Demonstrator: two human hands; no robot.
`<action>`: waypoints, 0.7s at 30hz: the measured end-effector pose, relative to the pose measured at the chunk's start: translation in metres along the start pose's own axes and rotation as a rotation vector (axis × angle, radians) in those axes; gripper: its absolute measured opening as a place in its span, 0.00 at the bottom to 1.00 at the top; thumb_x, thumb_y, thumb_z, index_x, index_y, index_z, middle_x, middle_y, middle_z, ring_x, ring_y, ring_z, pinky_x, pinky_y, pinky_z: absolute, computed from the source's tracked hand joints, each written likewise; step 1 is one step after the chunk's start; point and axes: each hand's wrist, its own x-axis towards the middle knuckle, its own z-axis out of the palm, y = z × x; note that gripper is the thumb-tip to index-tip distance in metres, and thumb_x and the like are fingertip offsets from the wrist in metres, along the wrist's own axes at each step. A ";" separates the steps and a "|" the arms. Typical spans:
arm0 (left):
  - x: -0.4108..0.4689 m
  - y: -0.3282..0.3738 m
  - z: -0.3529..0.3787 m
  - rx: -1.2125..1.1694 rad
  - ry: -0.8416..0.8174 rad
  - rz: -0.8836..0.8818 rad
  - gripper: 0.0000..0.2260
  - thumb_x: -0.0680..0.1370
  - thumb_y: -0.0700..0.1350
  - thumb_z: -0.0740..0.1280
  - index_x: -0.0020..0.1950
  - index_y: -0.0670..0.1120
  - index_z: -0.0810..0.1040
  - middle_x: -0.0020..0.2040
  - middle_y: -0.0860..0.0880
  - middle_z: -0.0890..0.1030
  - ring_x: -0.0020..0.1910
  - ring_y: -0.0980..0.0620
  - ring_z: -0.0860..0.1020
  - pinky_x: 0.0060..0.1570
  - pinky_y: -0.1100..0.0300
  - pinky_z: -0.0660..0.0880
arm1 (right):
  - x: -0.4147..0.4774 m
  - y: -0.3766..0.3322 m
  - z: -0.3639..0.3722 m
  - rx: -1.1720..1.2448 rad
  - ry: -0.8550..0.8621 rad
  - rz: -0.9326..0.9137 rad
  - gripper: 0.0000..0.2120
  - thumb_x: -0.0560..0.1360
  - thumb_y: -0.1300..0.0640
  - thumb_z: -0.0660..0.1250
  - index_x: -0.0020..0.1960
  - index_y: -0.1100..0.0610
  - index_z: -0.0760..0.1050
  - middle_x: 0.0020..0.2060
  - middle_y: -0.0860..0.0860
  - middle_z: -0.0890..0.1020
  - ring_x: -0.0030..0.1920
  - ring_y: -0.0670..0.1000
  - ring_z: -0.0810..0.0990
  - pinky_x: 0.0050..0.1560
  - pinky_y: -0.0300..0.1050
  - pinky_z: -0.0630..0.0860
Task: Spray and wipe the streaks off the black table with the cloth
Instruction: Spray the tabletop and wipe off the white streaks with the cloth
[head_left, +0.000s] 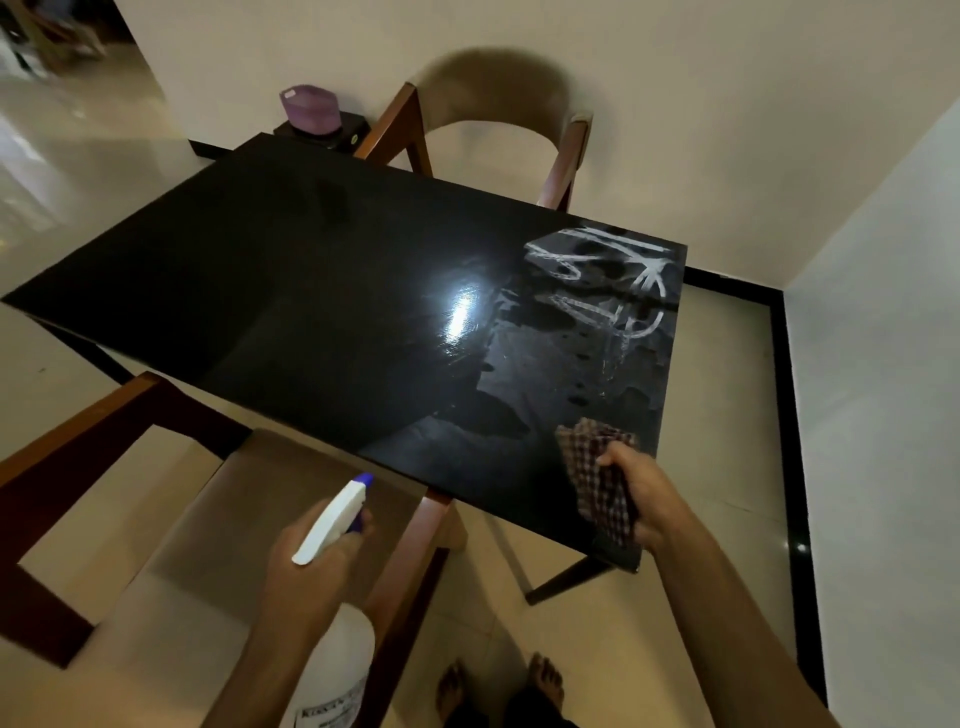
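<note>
The black table (322, 291) shows white streaks (602, 280) at its right end, amid wet patches. The left hand (306, 566) grips the spray bottle (332, 525); the right hand (641, 493) clutches the cloth (592, 462) on the near corner. Spraying looks done; wiping calls for sweeping toward the streaks.

One table (311, 270). Two chairs: far chair (493, 150), near chair (67, 447). One bottle (332, 519). One cloth (597, 467). Two hands: left hand (306, 566), right hand (641, 493). Two feet (545, 680). One tub (310, 109).
</note>
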 end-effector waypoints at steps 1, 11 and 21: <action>0.004 -0.004 -0.002 -0.039 0.020 0.026 0.14 0.77 0.31 0.64 0.37 0.48 0.74 0.35 0.50 0.76 0.35 0.53 0.74 0.36 0.59 0.73 | 0.007 0.001 0.007 -0.111 -0.011 0.012 0.15 0.74 0.58 0.62 0.60 0.58 0.73 0.53 0.61 0.80 0.53 0.61 0.78 0.52 0.56 0.77; 0.022 -0.026 -0.021 -0.010 0.031 -0.031 0.18 0.75 0.30 0.65 0.65 0.38 0.73 0.54 0.38 0.80 0.42 0.48 0.77 0.27 0.69 0.75 | 0.071 -0.001 0.086 -1.005 -0.280 -0.128 0.14 0.77 0.58 0.64 0.62 0.55 0.73 0.59 0.53 0.77 0.57 0.52 0.75 0.59 0.49 0.71; 0.031 -0.030 -0.028 -0.033 0.047 0.044 0.15 0.76 0.30 0.63 0.61 0.39 0.76 0.48 0.43 0.82 0.40 0.52 0.81 0.29 0.70 0.75 | 0.082 0.078 0.081 -1.560 0.159 -0.800 0.36 0.77 0.35 0.48 0.78 0.53 0.49 0.78 0.56 0.49 0.78 0.56 0.46 0.73 0.61 0.42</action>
